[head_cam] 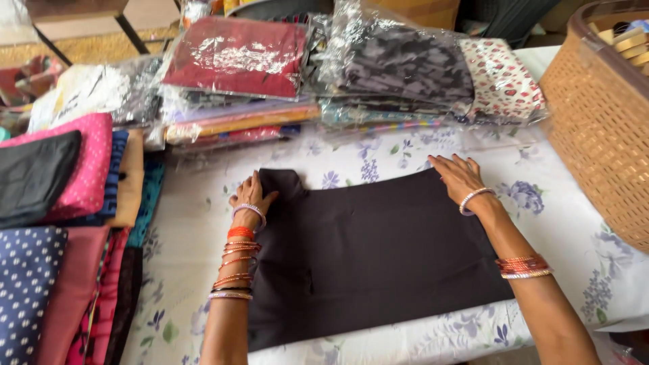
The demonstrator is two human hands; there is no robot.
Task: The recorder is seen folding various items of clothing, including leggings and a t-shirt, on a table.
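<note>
A dark brown folded cloth (372, 250) lies flat on the flower-printed table cover (196, 230). My left hand (251, 195) rests on the cloth's far left corner, fingers curled on its edge. My right hand (458, 174) lies flat with spread fingers on the cloth's far right corner. Both wrists carry several bangles.
Stacks of plastic-wrapped fabrics, a red one (236, 57) and a grey patterned one (399, 64), stand at the back. Folded cloths in pink (84, 162), black and blue dotted (27, 284) are piled at the left. A woven tan basket (598, 128) stands at the right.
</note>
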